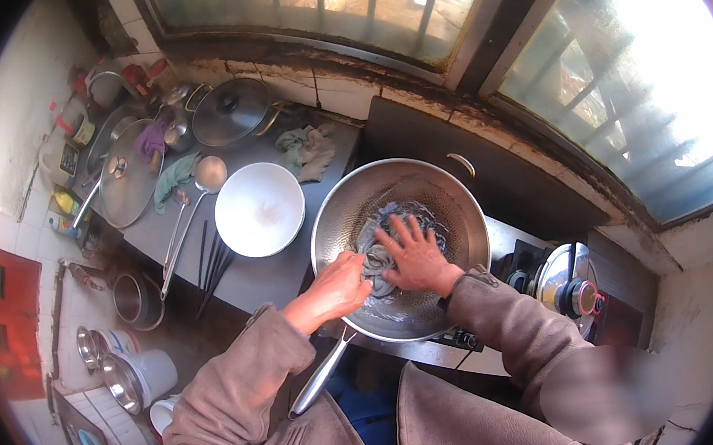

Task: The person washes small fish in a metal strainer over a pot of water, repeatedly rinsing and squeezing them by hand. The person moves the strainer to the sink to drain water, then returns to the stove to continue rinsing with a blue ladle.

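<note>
A large metal wok (341, 224) with a long steel handle sits on the stove in front of me. Inside it lies a wet, crumpled grey cloth (377, 260), with whitish suds around it. My left hand (344, 284) grips the cloth's left side near the wok's front left wall. Spread flat with its fingers apart, my right hand (418, 256) rests over the right side of the cloth and the wok's bottom. A white bowl (260, 209) stands on the counter just left of the wok.
Left of the bowl lie a ladle (210, 174) and dark chopsticks (214, 267). Farther back are a lidded pan (231, 111), rags (307, 152) and a glass lid (130, 179). A pressure cooker (565, 287) stands right of the wok; buckets (153, 374) are low at left.
</note>
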